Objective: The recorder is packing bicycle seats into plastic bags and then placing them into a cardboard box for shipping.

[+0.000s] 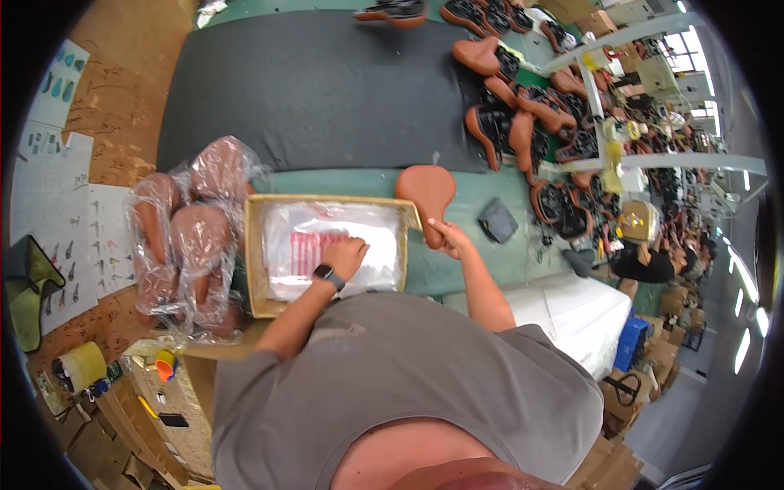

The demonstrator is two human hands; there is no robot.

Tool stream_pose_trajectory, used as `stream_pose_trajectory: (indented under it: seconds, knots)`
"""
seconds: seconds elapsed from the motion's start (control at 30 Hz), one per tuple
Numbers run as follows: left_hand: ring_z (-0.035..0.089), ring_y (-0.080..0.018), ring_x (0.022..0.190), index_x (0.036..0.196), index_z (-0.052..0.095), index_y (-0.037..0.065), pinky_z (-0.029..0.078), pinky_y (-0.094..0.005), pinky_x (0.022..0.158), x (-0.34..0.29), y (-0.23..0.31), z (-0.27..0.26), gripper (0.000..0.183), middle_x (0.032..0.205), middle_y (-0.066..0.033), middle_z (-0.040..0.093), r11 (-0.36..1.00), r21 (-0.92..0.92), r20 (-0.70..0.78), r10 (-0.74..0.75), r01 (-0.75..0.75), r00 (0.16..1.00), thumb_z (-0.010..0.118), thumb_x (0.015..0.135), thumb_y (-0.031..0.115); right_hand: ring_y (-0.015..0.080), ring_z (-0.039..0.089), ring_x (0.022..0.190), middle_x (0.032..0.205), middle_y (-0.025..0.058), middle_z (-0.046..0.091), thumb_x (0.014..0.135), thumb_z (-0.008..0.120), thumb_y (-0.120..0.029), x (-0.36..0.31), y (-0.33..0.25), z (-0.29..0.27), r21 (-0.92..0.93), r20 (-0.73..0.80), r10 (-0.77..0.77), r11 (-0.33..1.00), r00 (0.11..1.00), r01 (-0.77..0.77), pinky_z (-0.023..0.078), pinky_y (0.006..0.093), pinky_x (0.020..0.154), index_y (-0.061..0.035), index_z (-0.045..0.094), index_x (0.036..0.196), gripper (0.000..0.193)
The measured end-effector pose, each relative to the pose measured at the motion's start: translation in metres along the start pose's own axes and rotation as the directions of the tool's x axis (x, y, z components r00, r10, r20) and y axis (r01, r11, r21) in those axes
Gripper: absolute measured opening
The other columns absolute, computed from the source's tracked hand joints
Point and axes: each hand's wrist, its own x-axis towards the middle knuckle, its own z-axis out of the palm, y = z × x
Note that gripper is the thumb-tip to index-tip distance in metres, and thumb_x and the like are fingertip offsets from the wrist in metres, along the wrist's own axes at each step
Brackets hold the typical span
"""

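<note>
One brown saddle (425, 192) is right of the cardboard box (255, 265), its narrow end gripped by the right hand (448, 239), which partly covers it. Over the box's clear plastic bags (380, 263), the left hand (345, 258) hides its fingertips; whether it pinches one, I cannot tell.

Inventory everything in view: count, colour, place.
Carton: one, tan, centre
Clear bags: count unclear, red-printed, inside carton
Held saddle: one, brown, right of carton
Wrapped saddles: several, brown, left of carton
Loose saddles: many, brown and black, upper right
Mat: one, black, on green bench
Flat piece: one, grey, right of held saddle
Papers: several, white, far left
Co-worker: at least one, dark-clothed, far right
Left hand: one, bare, on clear bags
Right hand: one, bare, gripping held saddle
</note>
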Motion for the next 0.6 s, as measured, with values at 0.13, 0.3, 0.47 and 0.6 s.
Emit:
stream_pose_trajectory:
  seconds: [0.13,0.3,0.47,0.6]
  knots:
    - [0.076,-0.0419,0.097,0.099,0.077,0.008,0.06,-0.0535,0.082,0.034,0.005,0.085,0.035,0.105,-0.0178,0.08,0.988,0.154,0.095,-0.027,0.012,0.995,0.076,0.1,0.043,0.0417,0.076,0.112,0.127,0.0277,0.074,0.076,0.098,-0.039,-0.004,0.145,-0.019,-0.597,-0.497,-0.386,0.802,0.777,0.017,0.062,0.051,0.092,-0.0024,0.045,0.152,0.1]
    - [0.075,-0.0396,0.101,0.097,0.079,0.01,0.06,-0.0514,0.085,0.024,-0.04,0.14,0.027,0.104,-0.016,0.079,0.986,0.101,-0.001,-0.134,0.134,0.991,0.074,0.1,0.037,0.0526,0.072,0.12,0.133,0.0334,0.072,0.078,0.094,-0.038,-0.098,0.185,0.02,-0.6,-0.636,-0.431,0.798,0.64,-0.06,0.056,0.0574,0.103,-0.0034,0.035,0.161,0.107]
    - [0.077,-0.0307,0.091,0.102,0.077,0.003,0.061,-0.0458,0.072,0.005,-0.039,0.142,0.027,0.098,-0.0161,0.077,0.861,-0.4,0.029,-0.33,0.313,0.944,0.064,0.107,0.025,0.0418,0.076,0.116,0.132,0.028,0.074,0.089,0.087,-0.033,-0.161,0.175,0.001,-0.353,-0.502,-0.387,0.908,0.774,0.225,0.061,0.0504,0.092,-0.0042,0.041,0.159,0.089]
    - [0.076,-0.018,0.084,0.109,0.077,-0.002,0.06,-0.036,0.061,-0.02,-0.041,0.104,0.03,0.097,-0.0099,0.075,0.288,-0.85,0.253,-0.512,0.441,0.821,0.064,0.111,0.025,0.0267,0.079,0.104,0.122,0.0154,0.075,0.095,0.083,-0.022,-0.257,0.239,-0.029,0.66,0.257,-0.422,0.734,0.87,0.161,0.064,0.0387,0.078,-0.0074,0.047,0.156,0.072]
